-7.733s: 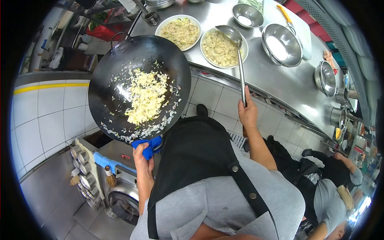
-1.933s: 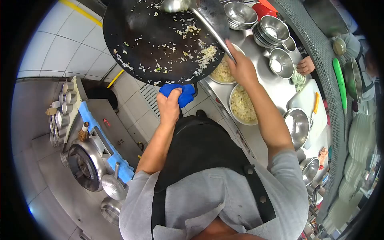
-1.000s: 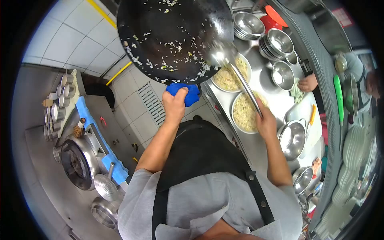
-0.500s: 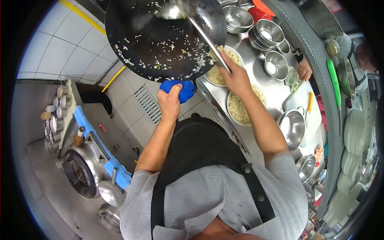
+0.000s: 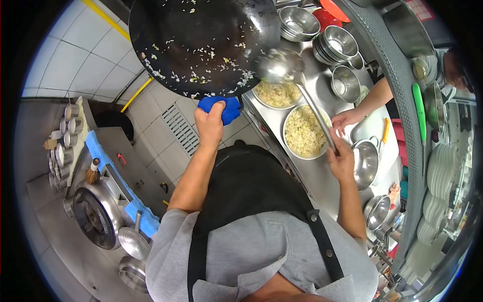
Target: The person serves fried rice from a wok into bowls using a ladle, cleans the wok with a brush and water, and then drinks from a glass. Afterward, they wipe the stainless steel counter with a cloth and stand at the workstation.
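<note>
My left hand (image 5: pixel 209 125) is closed around a blue cloth (image 5: pixel 229 108) at the near edge of a large black wok (image 5: pixel 196 38); the handle beneath is hidden. Scattered rice grains and green bits cling to the wok, which is tilted so its inside shows. In my right hand (image 5: pixel 343 160) is the long handle of a metal ladle (image 5: pixel 283 65), its blurred bowl hanging just right of the wok. Below the ladle are two white dishes of fried rice: the nearer fried rice (image 5: pixel 303 132) is in full heap, and the farther fried rice (image 5: pixel 275 94) is partly hidden by the ladle.
Another person's hand (image 5: pixel 352 119) reaches over the steel counter from the right. Stacked metal bowls (image 5: pixel 341 43) stand at the back, and a metal bowl (image 5: pixel 366 163) sits beside my right hand. To the left are a stove burner (image 5: pixel 93 219) and a skimmer (image 5: pixel 134 243).
The ladle has left the wok and swung right above the dishes, with my right hand drawn back toward me. The wok shifted slightly up and left. The other person's hand moved in toward the rice.
</note>
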